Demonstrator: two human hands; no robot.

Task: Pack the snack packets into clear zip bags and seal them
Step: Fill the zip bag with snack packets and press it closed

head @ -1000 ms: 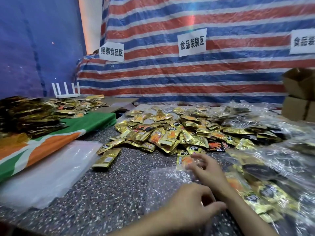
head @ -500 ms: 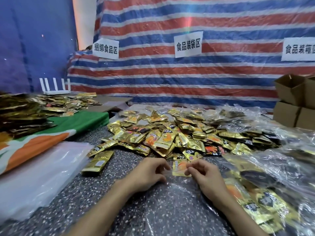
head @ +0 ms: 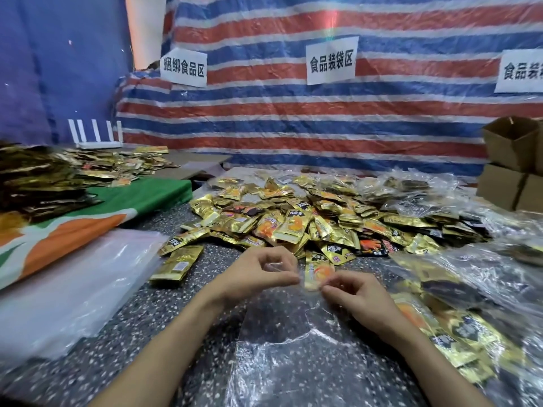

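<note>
A clear zip bag (head: 293, 356) lies flat on the speckled table (head: 164, 324) in the lower centre of the frame, its mouth turned away from the person. It looks empty. Judging by its wrinkles and glare, the film is thin, light and limp, likely slippery, with its two layers clinging together. The best hold is at the mouth, one lip in each hand just beside the zip strip, so the layers peel apart.

Both hands sit at that far edge. The left hand (head: 258, 274) has its fingers curled, with thumb and forefinger pinching a fold of the clear film. The right hand (head: 358, 298) is also curled, its fingertips nipping the bag's edge close beside the left. Neither holds a packet.

Touching the bag's mouth, between the two hands, lies a single gold packet (head: 316, 273). Just beyond it, across the middle of the frame, spreads the heap of snack packets (head: 293, 221). They are small foil pouches, seemingly light, smooth and crinkly, and easiest to pick up by a sealed edge.

At the right edge lie filled clear bags (head: 458, 312). At the lower left sits a stack of unused clear bags (head: 67, 289), with a green and orange cloth (head: 97, 218) behind it. Cardboard boxes (head: 511, 171) stand at the upper right, before a striped tarpaulin (head: 293, 121) carrying paper signs (head: 331, 61).
</note>
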